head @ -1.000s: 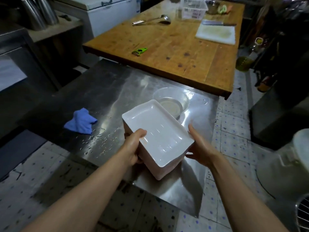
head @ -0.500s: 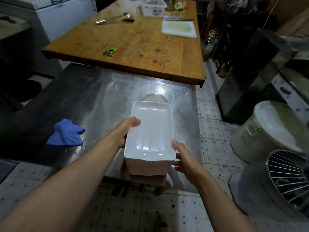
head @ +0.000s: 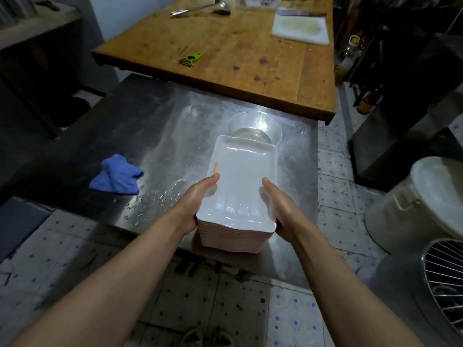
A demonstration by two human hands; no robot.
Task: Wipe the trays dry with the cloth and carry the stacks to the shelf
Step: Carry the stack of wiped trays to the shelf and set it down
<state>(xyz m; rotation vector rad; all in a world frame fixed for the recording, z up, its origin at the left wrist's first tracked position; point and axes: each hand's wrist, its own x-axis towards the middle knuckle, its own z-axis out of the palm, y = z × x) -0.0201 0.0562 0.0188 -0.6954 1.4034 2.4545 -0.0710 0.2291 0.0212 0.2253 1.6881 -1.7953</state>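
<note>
A stack of white rectangular trays (head: 240, 186) with pinkish sides is held over the near edge of the wet steel table (head: 140, 126). My left hand (head: 198, 199) grips its left side, thumb lying on the top tray's rim. My right hand (head: 278, 206) grips the right side, thumb resting on the top tray. The top tray's inside looks glossy. A crumpled blue cloth (head: 116, 177) lies on the table to the left, apart from both hands.
A clear glass bowl (head: 254, 127) stands just behind the stack. Beyond is a wooden table (head: 225, 53) with a green peeler (head: 191, 59), a ladle (head: 200, 10) and a white cutting board (head: 300, 30). A lidded bucket (head: 421, 201) and a wire-guarded fan (head: 443, 279) stand on the right.
The stack has swung from a diagonal to lengthwise in front of me. My right hand has moved from a loose touch at the side to a grip with its thumb on top.
</note>
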